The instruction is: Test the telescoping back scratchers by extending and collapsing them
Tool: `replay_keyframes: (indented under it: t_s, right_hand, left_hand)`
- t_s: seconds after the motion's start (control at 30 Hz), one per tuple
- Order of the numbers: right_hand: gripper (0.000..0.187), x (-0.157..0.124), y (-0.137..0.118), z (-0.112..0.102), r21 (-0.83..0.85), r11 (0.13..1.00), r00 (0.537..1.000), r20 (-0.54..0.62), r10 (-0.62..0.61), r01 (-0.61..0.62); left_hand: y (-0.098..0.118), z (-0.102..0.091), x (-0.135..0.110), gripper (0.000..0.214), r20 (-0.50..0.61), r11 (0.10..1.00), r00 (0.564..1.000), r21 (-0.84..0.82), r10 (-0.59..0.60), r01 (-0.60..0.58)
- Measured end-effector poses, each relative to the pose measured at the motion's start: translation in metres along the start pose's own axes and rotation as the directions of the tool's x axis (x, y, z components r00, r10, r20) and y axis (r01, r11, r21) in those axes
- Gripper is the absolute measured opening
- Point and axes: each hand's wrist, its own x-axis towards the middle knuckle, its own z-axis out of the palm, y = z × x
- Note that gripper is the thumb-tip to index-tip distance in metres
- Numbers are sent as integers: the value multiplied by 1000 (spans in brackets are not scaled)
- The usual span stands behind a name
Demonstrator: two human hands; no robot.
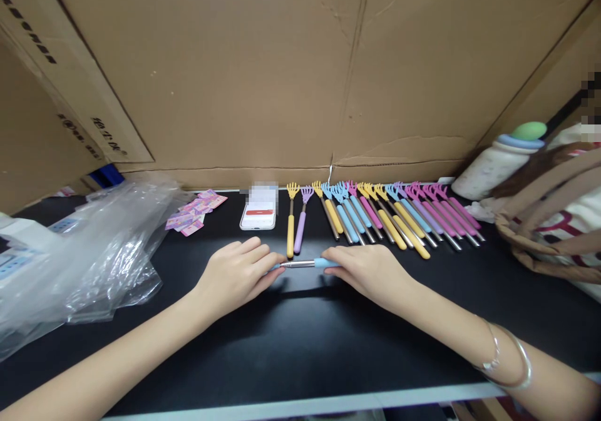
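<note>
A blue-handled telescopic back scratcher lies crosswise just above the black tabletop, held at both ends. My left hand pinches its claw end, fingers closed. My right hand grips the blue handle end, fingers closed round it. Just behind, a yellow scratcher and a purple scratcher lie side by side. Further right runs a long row of several scratchers in yellow, blue, pink and purple.
A white phone and pink cards lie at the back. Clear plastic bags pile up at left. A bottle and a brown bag stand at right. Cardboard walls enclose the back.
</note>
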Motion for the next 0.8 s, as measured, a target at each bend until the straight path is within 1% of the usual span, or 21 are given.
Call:
replay_keyframes:
  t_s: [0.1,0.13,0.2,0.27,0.3,0.33,0.37,0.43,0.47,0.53,0.57,0.67,0.73,0.8]
  right_hand:
    - [29,3,-1,-7,107,991,983,172,58,-77]
    - [31,4,0,-10,172,981,970,238,52,-95]
    - [35,5,3,-15,345,931,940,342,-8,-118]
    - [38,6,5,-18,501,855,913,398,-87,-137]
    - [40,6,6,-19,543,827,902,416,-112,-148]
    - [41,5,6,-20,554,817,895,430,-119,-158]
    - [42,5,5,-19,539,826,893,436,-109,-162]
    - [41,5,3,-17,445,883,910,412,-54,-149]
    - [40,4,1,-15,373,918,927,375,-16,-135]
    - [37,3,-2,-10,221,970,963,267,35,-97]
    - [36,2,-3,-8,161,984,977,209,42,-76]
    - [30,0,-5,-3,73,997,998,64,2,-6]
    - [26,-1,-4,-1,50,998,999,-4,-35,35]
    - [24,-1,-4,0,19,997,996,-46,-71,72]
  left_hand:
    - [0,1,0,15,-6,999,1000,17,29,-29]
    - [1,1,1,15,-5,999,999,19,42,-42]
    - [2,1,1,16,-1,998,998,16,67,-67]
    - [3,0,1,15,2,996,996,10,85,-85]
    - [4,-1,1,15,4,996,996,7,90,-90]
    - [4,-1,1,15,9,996,996,5,90,-91]
    - [4,0,0,15,14,996,996,4,88,-88]
    - [3,1,-1,16,29,997,997,8,75,-76]
    - [2,1,-1,16,33,998,997,12,67,-67]
    - [2,2,-1,16,38,999,998,20,45,-45]
    - [2,3,-1,17,38,999,999,18,34,-34]
    - [4,2,-1,18,52,1000,999,-15,-7,8]
    - [5,2,-1,19,71,998,997,-57,-35,39]
    - [6,1,-1,19,83,994,995,-95,-49,57]
